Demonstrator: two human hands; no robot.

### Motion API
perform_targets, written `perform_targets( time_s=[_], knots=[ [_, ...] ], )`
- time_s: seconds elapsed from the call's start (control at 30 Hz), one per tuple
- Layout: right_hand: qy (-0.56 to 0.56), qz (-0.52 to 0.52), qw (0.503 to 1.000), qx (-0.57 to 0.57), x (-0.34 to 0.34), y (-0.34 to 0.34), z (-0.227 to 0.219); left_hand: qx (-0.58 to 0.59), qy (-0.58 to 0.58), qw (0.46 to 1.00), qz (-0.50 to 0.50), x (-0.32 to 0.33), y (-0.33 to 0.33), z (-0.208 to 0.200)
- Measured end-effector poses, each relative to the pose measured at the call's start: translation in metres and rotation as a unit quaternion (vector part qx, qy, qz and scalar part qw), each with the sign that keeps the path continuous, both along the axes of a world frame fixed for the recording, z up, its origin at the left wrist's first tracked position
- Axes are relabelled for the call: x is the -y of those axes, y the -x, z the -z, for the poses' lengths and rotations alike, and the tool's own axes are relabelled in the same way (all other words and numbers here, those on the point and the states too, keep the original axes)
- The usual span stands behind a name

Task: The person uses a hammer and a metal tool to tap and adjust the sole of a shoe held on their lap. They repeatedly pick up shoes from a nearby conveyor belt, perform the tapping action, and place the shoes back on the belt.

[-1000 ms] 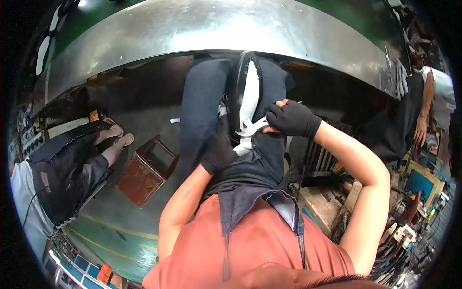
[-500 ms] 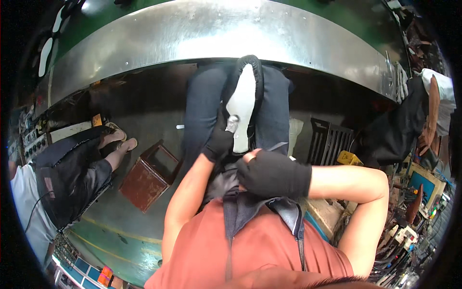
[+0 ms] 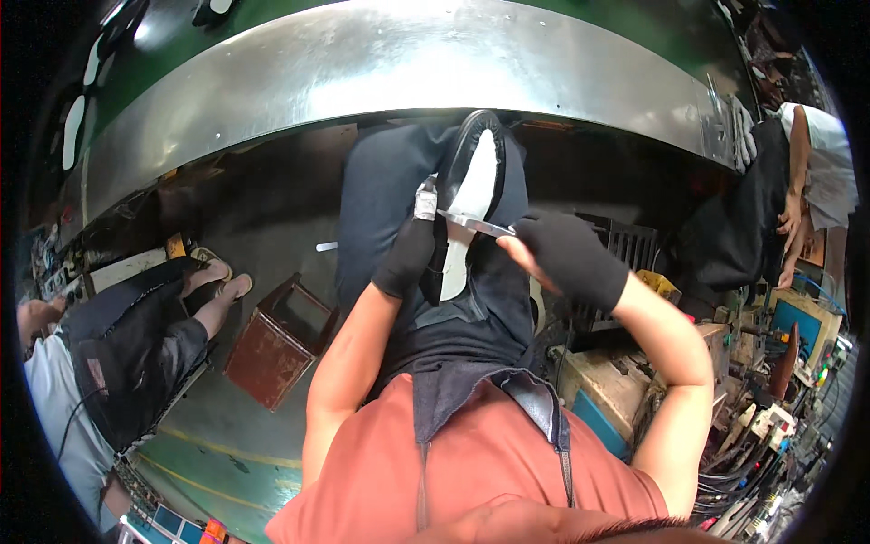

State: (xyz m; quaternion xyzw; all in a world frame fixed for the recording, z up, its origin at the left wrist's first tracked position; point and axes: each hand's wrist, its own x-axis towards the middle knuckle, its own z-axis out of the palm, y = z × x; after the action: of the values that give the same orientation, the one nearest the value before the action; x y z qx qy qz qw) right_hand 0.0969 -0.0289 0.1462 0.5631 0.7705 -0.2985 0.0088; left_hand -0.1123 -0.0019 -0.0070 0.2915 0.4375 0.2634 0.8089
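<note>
A black shoe upper [image 3: 464,154] with a white insole board [image 3: 478,186] facing up rests across my thighs, its toe pointing away and slightly right. My left hand [image 3: 408,252], in a black glove with silvery-white tape on a digit, grips the shoe's left side. In my right hand [image 3: 573,258], also gloved in black with bare fingertips, is a knife [image 3: 480,226]. Its metal blade lies across the middle of the shoe, with the tip near the left edge and close to my taped digit. My left fingers under the shoe are hidden.
A metal-edged bench [image 3: 399,77] with a green top curves ahead. A brown box-like stool [image 3: 272,349] stands on the floor at left, near a seated person [image 3: 127,354]. Another person's hands [image 3: 793,218] show at far right, above cluttered tools and machinery [image 3: 752,426].
My right hand has moved forward and right from near my lap, bringing the blade across the shoe. The shoe has turned, its toe shifting right. My left hand has shifted along its left side.
</note>
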Motion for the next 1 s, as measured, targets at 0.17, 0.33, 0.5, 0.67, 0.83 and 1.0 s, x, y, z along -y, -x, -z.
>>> perform_targets(
  time_s=[0.17,0.33,0.5,0.67,0.83,1.0],
  knots=[
    [-0.045,0.014,0.996,-0.076,0.019,-0.021,0.083,-0.072,-0.226,0.968,-0.086,0.014,-0.015,0.089],
    [0.117,-0.07,0.991,0.009,-0.02,-0.04,0.011,-0.243,-0.368,0.895,-0.062,0.003,-0.014,0.01],
    [-0.135,-0.194,0.972,0.014,-0.003,0.028,-0.035,-0.114,-0.368,0.923,0.023,-0.006,0.007,-0.023],
    [0.047,-0.032,0.996,-0.074,-0.007,-0.017,0.046,-0.096,-0.41,0.898,0.128,-0.009,0.023,-0.014],
    [0.16,0.196,0.956,-0.147,0.054,-0.041,0.045,-0.114,-0.13,0.985,-0.024,-0.008,-0.001,-0.014],
    [0.127,0.198,0.945,-0.229,0.027,-0.011,-0.012,-0.136,-0.242,0.96,0.023,-0.008,-0.011,-0.016]
  ],
)
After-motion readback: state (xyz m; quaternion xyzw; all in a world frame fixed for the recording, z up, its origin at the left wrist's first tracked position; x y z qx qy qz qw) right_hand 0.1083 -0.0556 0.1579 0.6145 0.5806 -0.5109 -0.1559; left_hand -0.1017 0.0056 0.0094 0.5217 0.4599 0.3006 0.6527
